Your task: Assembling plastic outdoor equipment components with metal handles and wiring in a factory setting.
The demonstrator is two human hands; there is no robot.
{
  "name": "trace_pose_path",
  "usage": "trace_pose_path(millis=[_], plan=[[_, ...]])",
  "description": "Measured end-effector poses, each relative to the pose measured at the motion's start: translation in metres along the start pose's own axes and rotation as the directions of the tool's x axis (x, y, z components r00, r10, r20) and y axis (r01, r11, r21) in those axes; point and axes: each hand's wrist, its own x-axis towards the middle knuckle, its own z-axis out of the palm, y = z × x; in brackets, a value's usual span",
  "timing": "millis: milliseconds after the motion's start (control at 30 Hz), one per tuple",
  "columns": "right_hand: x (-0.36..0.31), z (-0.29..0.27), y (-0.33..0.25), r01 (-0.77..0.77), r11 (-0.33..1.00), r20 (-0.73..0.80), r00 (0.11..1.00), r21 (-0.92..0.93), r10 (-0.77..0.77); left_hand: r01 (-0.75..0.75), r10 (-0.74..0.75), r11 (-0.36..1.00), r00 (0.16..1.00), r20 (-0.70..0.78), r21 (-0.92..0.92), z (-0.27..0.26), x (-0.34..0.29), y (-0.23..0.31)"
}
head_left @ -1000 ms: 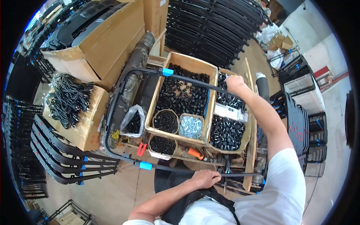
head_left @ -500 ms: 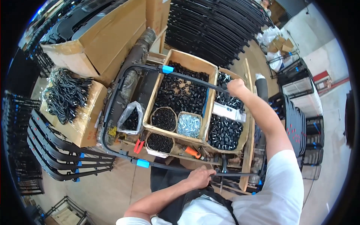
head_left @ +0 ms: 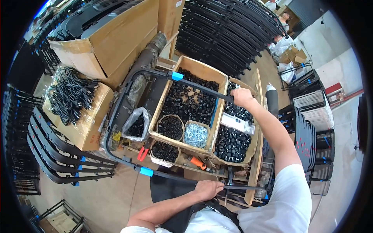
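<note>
We have the black bent frame (head_left: 171, 176) held level across the bench (head_left: 252, 188), its rounded corners toward the left edge and one bar running along the near edge. Our left hand (head_left: 209, 190) has its fingers curled over that near bar; our right hand (head_left: 242, 97) is closed around the end of the far bar. Blue tape (head_left: 177, 76) wraps each bar.

Under the far bar, at mid-bench, sits a big open box (head_left: 203, 69) of loose black caps (head_left: 186, 104). In its near left corner stands a round tub (head_left: 170, 115) of small black pieces, and in its near right corner a square tub (head_left: 196, 147) of silver screws. Just outside, by the bench's near edge, another tub (head_left: 161, 162) holds small black pieces. Left of it we see a clear bag (head_left: 145, 112) with black pieces inside.

Toward the right edge, a carton (head_left: 253, 150) holds black-headed bolts (head_left: 232, 144), with a white strip (head_left: 237, 123) lying across them. A red-handled tool (head_left: 143, 153) and an orange-handled tool (head_left: 198, 163) lie along the near edge. Beyond the left edge, black cables (head_left: 72, 97) are heaped on a closed carton (head_left: 91, 134).
</note>
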Motion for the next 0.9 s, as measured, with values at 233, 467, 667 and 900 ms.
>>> trace_pose_path(millis=[233,467,667,900], plan=[[-0.005,0.014,0.015,0.017,0.994,0.028,1.0,-0.111,-0.014,-0.021,0.022,1.0,0.998,-0.052,0.015,-0.016,-0.015,0.01],[-0.002,0.01,0.017,-0.019,0.993,0.021,1.0,-0.113,0.022,0.112,-0.104,0.993,0.963,0.248,-0.019,-0.028,-0.006,0.016],[-0.005,0.01,0.021,-0.027,0.997,0.063,0.998,-0.066,0.031,0.083,-0.077,0.996,0.987,0.14,-0.034,-0.017,-0.009,0.019],[-0.016,-0.001,0.013,0.0,1.0,0.056,0.998,0.01,-0.001,0.033,-0.032,0.989,0.999,-0.006,0.143,-0.006,-0.006,0.014]])
